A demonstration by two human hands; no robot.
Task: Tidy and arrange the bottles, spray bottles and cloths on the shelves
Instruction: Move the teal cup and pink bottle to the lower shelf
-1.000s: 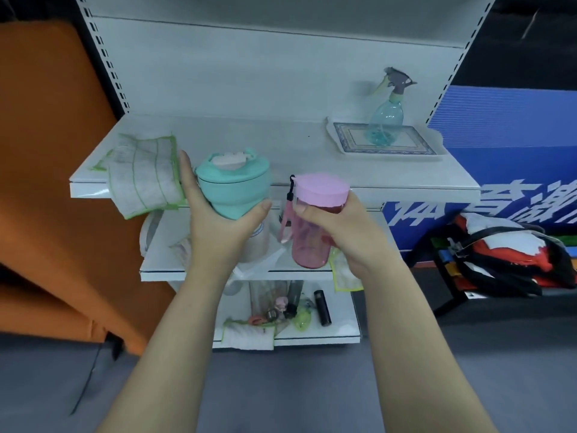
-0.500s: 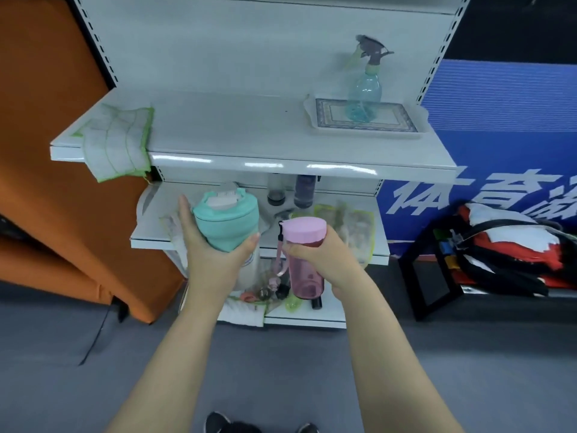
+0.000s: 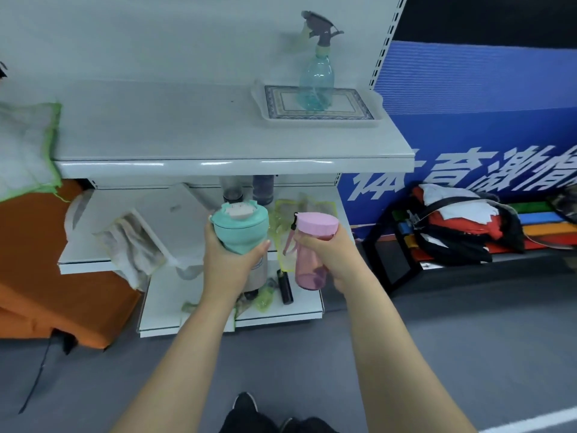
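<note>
Gripping a teal bottle [image 3: 240,228] in the left hand [image 3: 229,265], fingers curled round its body, before the middle shelf [image 3: 84,266]. Clamping the right hand [image 3: 332,256] round a pink bottle [image 3: 312,245] just beside it, the two bottles not touching. Facing, on the top shelf [image 3: 175,132], a clear spray bottle [image 3: 316,81] standing upright on a patterned tray [image 3: 318,122] at the right and a green-edged cloth [image 3: 25,148] draping over the left end.

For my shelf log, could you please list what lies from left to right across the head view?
From the left: green-edged cloth → crumpled cloth → teal bottle → pink bottle → pile of bags.
</note>
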